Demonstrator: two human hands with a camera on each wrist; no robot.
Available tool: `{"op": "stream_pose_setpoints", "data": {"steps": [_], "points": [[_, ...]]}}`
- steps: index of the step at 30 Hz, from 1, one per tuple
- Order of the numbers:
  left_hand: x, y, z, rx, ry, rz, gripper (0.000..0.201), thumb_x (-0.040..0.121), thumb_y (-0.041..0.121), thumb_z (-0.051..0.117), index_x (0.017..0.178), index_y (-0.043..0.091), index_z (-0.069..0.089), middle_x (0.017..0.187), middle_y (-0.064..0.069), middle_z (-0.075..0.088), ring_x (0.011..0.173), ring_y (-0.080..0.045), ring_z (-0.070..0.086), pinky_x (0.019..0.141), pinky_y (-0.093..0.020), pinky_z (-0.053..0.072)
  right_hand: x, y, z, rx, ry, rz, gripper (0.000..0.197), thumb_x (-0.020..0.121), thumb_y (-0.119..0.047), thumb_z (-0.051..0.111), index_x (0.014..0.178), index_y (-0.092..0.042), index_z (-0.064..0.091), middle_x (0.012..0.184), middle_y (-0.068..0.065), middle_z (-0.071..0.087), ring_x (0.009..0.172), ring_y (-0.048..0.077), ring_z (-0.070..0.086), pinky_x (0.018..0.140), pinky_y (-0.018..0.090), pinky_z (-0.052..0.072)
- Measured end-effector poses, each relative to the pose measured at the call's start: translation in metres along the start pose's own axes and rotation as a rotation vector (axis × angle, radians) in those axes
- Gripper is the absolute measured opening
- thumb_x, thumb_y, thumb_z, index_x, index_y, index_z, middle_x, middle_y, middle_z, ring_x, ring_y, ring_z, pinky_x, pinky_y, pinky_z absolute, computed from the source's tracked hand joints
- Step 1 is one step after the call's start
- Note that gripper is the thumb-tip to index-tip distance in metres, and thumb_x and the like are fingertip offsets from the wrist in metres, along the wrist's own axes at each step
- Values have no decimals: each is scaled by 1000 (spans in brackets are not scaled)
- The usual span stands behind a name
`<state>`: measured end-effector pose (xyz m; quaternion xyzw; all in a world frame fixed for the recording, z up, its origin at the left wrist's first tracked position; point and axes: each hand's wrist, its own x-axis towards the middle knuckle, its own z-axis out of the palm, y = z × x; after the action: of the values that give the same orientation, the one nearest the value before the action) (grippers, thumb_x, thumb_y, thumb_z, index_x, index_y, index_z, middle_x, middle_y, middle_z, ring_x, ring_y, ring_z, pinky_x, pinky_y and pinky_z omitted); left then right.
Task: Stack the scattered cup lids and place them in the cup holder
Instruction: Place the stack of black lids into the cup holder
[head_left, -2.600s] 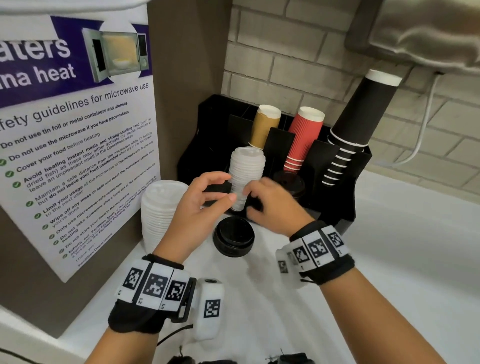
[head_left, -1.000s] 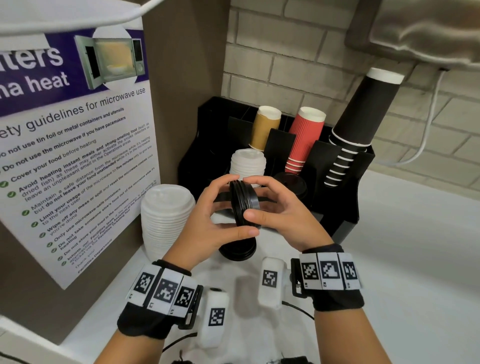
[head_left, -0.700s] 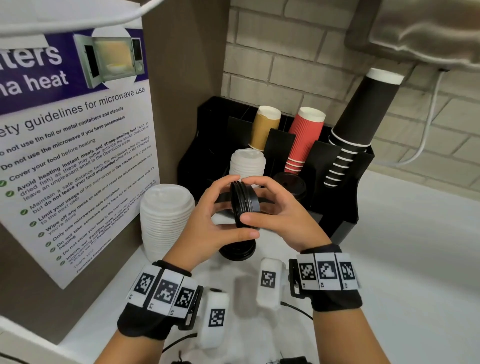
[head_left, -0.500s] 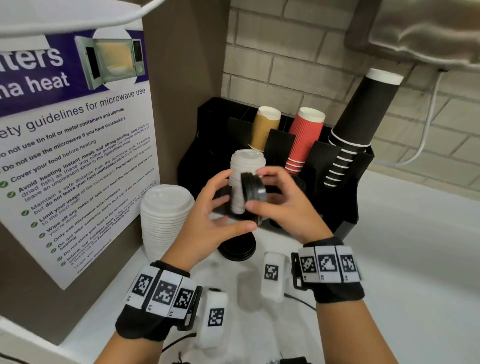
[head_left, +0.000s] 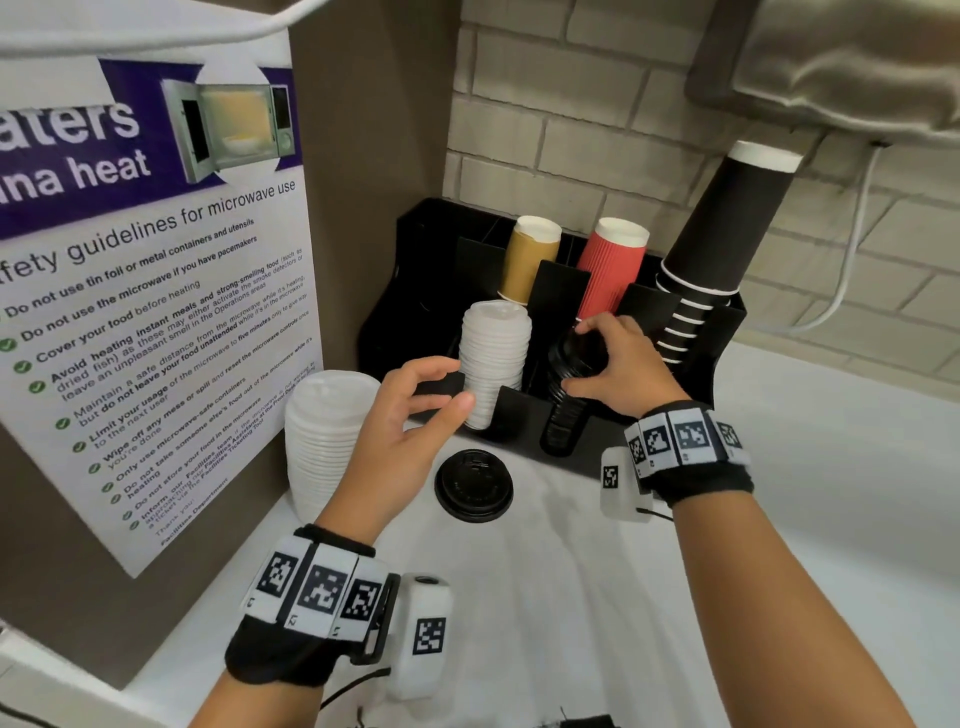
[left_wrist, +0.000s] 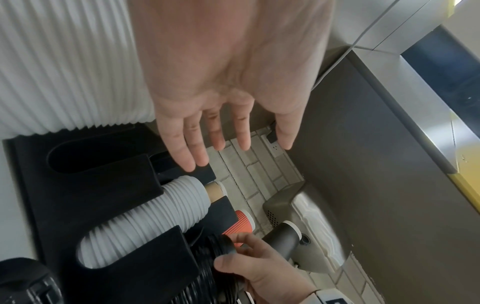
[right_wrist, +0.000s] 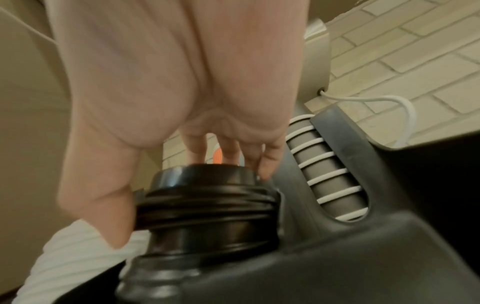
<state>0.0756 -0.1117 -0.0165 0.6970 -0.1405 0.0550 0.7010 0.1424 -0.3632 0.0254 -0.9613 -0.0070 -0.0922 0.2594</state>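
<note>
Poster (head_left: 150, 291): fixed to the brown panel on the far left, printed with microwave safety guidelines.
Loose white lid stack (head_left: 324, 436): stands on the white counter (head_left: 831, 519) against the poster, just left of the left hand and outside the holder.
Left hand (head_left: 410, 426): hovers above the counter in front of the holder's left side, fingers spread and gently bent, thumb apart from them. It holds nothing; in the left wrist view the fingers (left_wrist: 187, 148) are straight and separated with open space beneath.
Single black lid (head_left: 474, 486): lies flat on the counter, top side up, just in front of the holder, between the two hands and touched by neither.
Cup holder (head_left: 431, 249): black, set in the corner against the brick wall.
White lids in holder (head_left: 493, 358): a tall stack leaning in a front slot, just beyond the left fingertips.
Black lid stack (head_left: 569, 395): sits in the front slot to the right of the white one.
Right hand (head_left: 618, 364): curled over the top of the black lid stack, thumb on the near side and fingers (right_wrist: 267, 156) on the far rim, clamped on the uppermost lids (right_wrist: 205, 197).
Cups: a tan stack (head_left: 530, 260), a red ribbed stack (head_left: 613, 270) and a tall black stack (head_left: 722, 239) lean in the rear slots, on the right.
</note>
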Motion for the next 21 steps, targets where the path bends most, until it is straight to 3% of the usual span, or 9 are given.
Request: {"op": "stream_pose_setpoints", "data": {"steps": [3, 5, 8, 10, 12, 15, 17, 19, 21], "points": [[1, 1, 0, 18, 5, -1, 36, 77, 53, 63, 112, 43, 59, 127, 14, 54, 105, 0, 60, 98, -39, 51, 3, -1, 0, -43, -71, -3, 65, 72, -23, 79, 129, -22, 46, 128, 4, 41, 121, 25, 43, 107, 51, 32], [1, 1, 1, 28, -1, -4, 34, 80, 47, 61, 113, 40, 59, 127, 13, 55, 104, 1, 59, 99, -41, 50, 4, 0, 0, -31, -43, -9, 65, 72, -23, 78, 129, -23, 46, 128, 5, 40, 120, 26, 44, 106, 49, 35], [2, 3, 1, 34, -2, -8, 33, 81, 46, 60, 113, 40, 60, 127, 12, 55, 104, 1, 59, 100, -42, 50, 2, 4, 0, 68, 76, -15, 64, 72, -23, 77, 128, -26, 46, 124, 5, 39, 113, 24, 47, 96, 33, 43], [3, 3, 0, 31, 2, -11, 32, 81, 46, 60, 113, 40, 60, 127, 12, 55, 105, 0, 59, 100, -43, 49, 0, 4, 1, 83, 70, -21, 63, 74, -24, 76, 129, -29, 45, 122, 3, 37, 108, 22, 49, 86, 22, 42], [3, 4, 1, 30, -6, -18, 32, 81, 46, 60, 112, 40, 60, 127, 11, 55, 105, -1, 60, 100, -44, 49, -2, 5, 6, 43, 21, -14, 63, 74, -25, 76, 129, -30, 45, 123, 4, 37, 110, 23, 49, 93, 32, 45], [3, 4, 2, 36, -18, -19, 31, 81, 46, 60, 112, 40, 60, 127, 10, 55, 104, 0, 60, 100, -45, 49, -2, 3, 11, 20, -19, -7, 60, 74, -24, 77, 126, -27, 47, 122, 2, 36, 114, 25, 45, 105, 47, 37], [3, 5, 3, 39, -18, -17, 31, 81, 45, 60, 112, 40, 60, 127, 10, 55, 103, 0, 60, 100, -45, 49, -1, 3, 10, 19, -38, -26, 59, 74, -22, 78, 125, -24, 48, 120, 0, 34, 115, 23, 44, 106, 44, 36], [4, 7, 3, 44, -17, -16, 31, 81, 45, 59, 111, 41, 60, 126, 11, 55, 103, 0, 60, 99, -46, 49, 0, 3, 8, 20, -65, -48, 61, 74, -21, 78, 127, -23, 48, 122, 1, 34, 118, 23, 43, 100, 33, 37], [4, 7, 4, 45, -17, -19, 31, 81, 45, 59, 111, 40, 60, 126, 11, 55, 103, 0, 60, 99, -46, 49, 1, 5, 4, -51, -115, -50, 68, 73, -22, 78, 132, -26, 45, 129, 2, 34, 121, 25, 42, 102, 37, 37]]}}
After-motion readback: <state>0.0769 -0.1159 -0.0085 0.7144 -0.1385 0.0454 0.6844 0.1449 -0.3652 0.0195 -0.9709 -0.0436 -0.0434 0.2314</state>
